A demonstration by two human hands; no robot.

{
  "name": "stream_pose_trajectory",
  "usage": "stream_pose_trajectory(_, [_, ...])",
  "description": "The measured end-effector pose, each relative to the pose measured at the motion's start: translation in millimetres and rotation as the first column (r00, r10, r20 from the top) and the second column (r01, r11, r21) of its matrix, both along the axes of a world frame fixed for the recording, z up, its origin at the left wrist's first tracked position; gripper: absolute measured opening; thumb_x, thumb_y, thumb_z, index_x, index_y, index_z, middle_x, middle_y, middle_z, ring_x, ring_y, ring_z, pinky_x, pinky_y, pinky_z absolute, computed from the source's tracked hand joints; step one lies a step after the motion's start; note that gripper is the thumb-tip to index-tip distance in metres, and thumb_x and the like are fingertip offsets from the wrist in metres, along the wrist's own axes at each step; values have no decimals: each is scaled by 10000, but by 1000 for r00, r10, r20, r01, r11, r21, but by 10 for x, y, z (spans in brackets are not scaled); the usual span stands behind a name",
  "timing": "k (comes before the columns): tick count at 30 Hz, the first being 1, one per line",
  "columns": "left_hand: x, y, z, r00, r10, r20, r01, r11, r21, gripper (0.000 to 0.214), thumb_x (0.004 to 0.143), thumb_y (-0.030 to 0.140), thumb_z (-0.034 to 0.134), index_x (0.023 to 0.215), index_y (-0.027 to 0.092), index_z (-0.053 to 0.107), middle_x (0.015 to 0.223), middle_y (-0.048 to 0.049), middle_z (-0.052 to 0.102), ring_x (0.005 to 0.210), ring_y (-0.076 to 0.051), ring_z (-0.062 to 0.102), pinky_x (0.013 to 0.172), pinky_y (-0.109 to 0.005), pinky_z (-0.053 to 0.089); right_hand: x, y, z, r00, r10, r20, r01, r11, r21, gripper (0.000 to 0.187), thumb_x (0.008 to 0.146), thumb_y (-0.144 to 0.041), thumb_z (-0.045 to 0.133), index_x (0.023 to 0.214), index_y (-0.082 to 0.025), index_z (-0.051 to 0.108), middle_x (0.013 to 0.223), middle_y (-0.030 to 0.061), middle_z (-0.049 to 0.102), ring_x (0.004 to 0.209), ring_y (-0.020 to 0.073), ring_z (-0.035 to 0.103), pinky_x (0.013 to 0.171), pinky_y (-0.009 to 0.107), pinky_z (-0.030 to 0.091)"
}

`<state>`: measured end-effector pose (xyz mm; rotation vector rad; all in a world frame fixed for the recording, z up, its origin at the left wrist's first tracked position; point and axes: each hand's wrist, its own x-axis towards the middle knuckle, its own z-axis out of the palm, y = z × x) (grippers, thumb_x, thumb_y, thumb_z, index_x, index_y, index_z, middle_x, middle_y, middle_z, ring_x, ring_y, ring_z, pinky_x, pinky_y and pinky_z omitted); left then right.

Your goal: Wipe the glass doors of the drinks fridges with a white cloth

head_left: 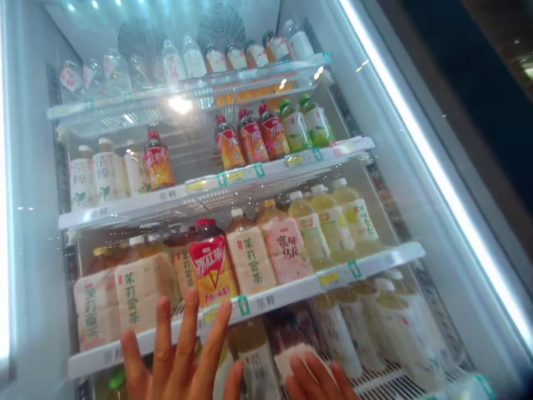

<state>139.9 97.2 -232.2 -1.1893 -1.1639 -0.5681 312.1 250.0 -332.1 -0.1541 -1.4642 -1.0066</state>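
Observation:
I face an open drinks fridge with several shelves of bottled tea. My left hand (181, 355) is raised at the bottom of the view, fingers spread and stretched out, its fingertips in front of the third shelf's front rail (291, 291) just below a red-and-yellow iced tea bottle (211, 266). It holds nothing. My right hand (318, 378) rests low on the bottom shelf, fingers laid flat over a pale pink-labelled bottle (291, 355). Beige-labelled jasmine tea bottles (137, 291) stand left of the red one.
The upper shelves (233, 186) carry water bottles, orange-labelled and green-capped drinks. Yellow-green tea bottles (333, 228) fill the right of the third shelf. A bright light strip (441, 178) runs down the fridge's right frame. A wire rack (387, 380) forms the bottom shelf.

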Motion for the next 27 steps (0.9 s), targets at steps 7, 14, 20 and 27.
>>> stream_pose_trajectory(7, [-73, -12, 1440, 999, 22, 24, -21, 1000, -9, 877, 796, 623, 631, 1573, 434, 273, 1643, 66, 341, 1570, -376, 154, 1288, -627, -25, -102, -66, 2138, 997, 69, 19, -63, 967, -248, 981, 926, -736, 359, 1582, -11, 285, 1564, 207, 440, 1552, 370, 229, 1186, 584, 411])
stream_pose_trajectory(14, [-22, -215, 2877, 998, 29, -52, -31, 998, -49, 752, 905, 556, 525, 1587, 373, 267, 1646, 33, 351, 1585, -293, 132, 1299, -567, -8, -237, -91, 3148, 974, 79, 212, -58, 993, -105, 653, 980, -499, 527, 1536, -168, 441, 1574, 43, 478, 1561, 231, 247, 1241, 389, 381])
stream_pose_trajectory(20, [-9, -314, 3501, 996, -61, -71, 56, 996, -76, 660, 966, 452, 460, 1587, 310, 286, 1707, -8, 196, 1590, -302, 93, 1291, -565, -21, -310, -260, 4376, 974, 93, 207, -28, 955, -296, 975, 959, -693, 437, 1637, -101, 62, 1710, 147, 122, 1590, 334, 66, 1283, 584, 184])
stream_pose_trajectory(27, [-87, -404, 3339, 998, -52, -37, 46, 985, -165, 654, 953, 471, 502, 1568, 336, 326, 1675, -2, 296, 1585, -282, 132, 1297, -549, -9, -97, -255, 3797, 885, -12, 466, 73, 991, -113, 956, 918, -762, 446, 1595, -105, 297, 1676, 115, 281, 1585, 301, 125, 1308, 492, -10])
